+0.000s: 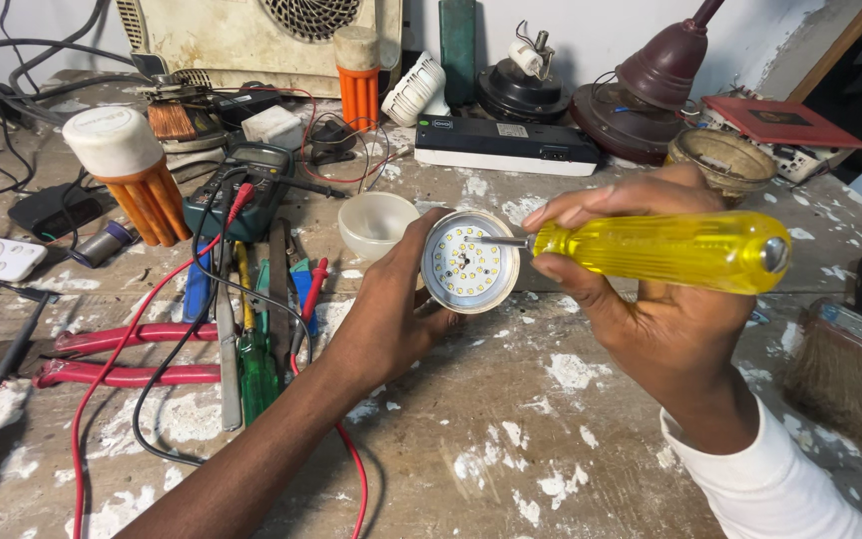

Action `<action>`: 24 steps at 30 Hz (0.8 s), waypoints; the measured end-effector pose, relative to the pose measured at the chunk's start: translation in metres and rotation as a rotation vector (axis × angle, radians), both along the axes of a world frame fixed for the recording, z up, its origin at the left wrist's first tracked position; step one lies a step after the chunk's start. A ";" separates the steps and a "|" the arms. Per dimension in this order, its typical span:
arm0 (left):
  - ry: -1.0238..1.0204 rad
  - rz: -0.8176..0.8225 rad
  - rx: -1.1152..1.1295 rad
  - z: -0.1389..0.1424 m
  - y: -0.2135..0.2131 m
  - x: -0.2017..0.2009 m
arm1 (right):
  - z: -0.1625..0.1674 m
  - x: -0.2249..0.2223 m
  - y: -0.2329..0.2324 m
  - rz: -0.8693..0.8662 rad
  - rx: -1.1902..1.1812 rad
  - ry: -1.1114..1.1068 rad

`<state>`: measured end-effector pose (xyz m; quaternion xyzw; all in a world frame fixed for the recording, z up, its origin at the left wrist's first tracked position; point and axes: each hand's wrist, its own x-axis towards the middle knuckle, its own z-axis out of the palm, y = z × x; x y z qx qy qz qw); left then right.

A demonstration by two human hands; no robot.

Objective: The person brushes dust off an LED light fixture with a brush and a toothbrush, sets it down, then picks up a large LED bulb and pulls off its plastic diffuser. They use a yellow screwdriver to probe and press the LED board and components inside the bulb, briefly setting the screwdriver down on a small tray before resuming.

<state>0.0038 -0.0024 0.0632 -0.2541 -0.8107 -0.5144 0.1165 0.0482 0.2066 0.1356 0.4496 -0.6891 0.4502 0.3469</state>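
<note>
My left hand (pixel 386 309) grips an opened round lamp bulb body (pixel 469 264) from behind, its white disc of small yellow light chips facing me. My right hand (pixel 641 299) holds a screwdriver with a clear yellow handle (pixel 665 250) level. Its thin metal shaft (pixel 503 241) points left and its tip rests on the chip disc. Just left of the bulb, a white dome-shaped bulb cover (pixel 375 222) lies open side up on the workbench (pixel 471 439).
Red-handled pliers (pixel 117 357), several screwdrivers (pixel 251 349) and a green multimeter (pixel 243 190) with red and black leads lie to the left. Two orange-based bulbs (pixel 132 175) (pixel 358 70), a black-and-white box (pixel 507 147), dark red fan parts (pixel 655 85) and a brush (pixel 845 359) surround the spot.
</note>
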 end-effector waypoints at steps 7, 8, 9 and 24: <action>-0.017 0.016 0.008 0.002 -0.001 0.001 | 0.010 0.001 0.003 -0.012 0.091 0.000; -0.012 0.022 -0.004 0.002 -0.001 0.001 | 0.010 0.000 0.004 -0.006 0.092 -0.003; -0.007 0.018 -0.005 0.001 -0.001 0.000 | 0.009 -0.001 0.002 0.000 0.086 -0.011; -0.010 0.018 0.000 -0.003 -0.001 -0.002 | -0.007 -0.009 0.009 0.055 0.028 -0.034</action>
